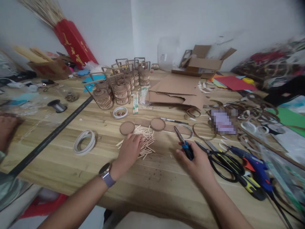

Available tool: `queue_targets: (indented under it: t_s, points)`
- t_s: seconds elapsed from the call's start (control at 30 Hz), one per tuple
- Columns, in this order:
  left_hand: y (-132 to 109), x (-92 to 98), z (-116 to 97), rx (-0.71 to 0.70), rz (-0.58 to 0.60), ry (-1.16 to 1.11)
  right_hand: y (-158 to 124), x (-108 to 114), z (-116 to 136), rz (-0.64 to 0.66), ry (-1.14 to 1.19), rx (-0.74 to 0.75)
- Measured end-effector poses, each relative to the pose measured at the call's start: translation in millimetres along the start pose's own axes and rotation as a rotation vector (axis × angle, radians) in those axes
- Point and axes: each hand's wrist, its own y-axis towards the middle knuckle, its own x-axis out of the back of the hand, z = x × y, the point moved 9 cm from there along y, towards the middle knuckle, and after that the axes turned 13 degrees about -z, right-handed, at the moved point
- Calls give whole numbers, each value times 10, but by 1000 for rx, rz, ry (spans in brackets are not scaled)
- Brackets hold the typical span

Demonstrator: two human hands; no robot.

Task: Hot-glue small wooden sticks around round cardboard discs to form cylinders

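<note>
Ahead of me stands a pale grey wall (152, 28), plain but for a faint vertical edge near its middle. My table (162, 190) is light wood with long streaked grain, reaching back towards the wall. Low on my left, something red (57, 200) shows below the tabletop. The light is soft and cool.

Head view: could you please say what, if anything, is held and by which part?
The right hand holds metal pliers by their blue and black handles; whether the left hand grips pale wooden sticks is unclear.

Head-worn camera, facing forward and down, above wooden table (164, 187)
</note>
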Motion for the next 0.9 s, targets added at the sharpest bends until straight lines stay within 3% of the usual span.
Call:
queue_targets:
  t_s: [0.1, 0.2, 0.3, 0.53, 0.73, 0.9]
  points:
    - [-87, 2, -93, -194, 6, 60, 57, 92, -60, -48, -52, -4]
    - [-239, -120, -208, -411, 125, 95, 111, 164, -70, -89, -85, 24]
    - [-279, -244, -245, -510, 218, 102, 139, 196, -56, -106, -94, 48]
    - [-27, -318, -165, -468, 189, 145, 172, 284, -60, -150, -99, 42]
    - [-6, -352, -137, -457, 204, 109, 181, 359, -112, -185, -147, 39]
    - [-43, -178, -68, -405, 215, 81, 171, 337, -82, -175, -154, 68]
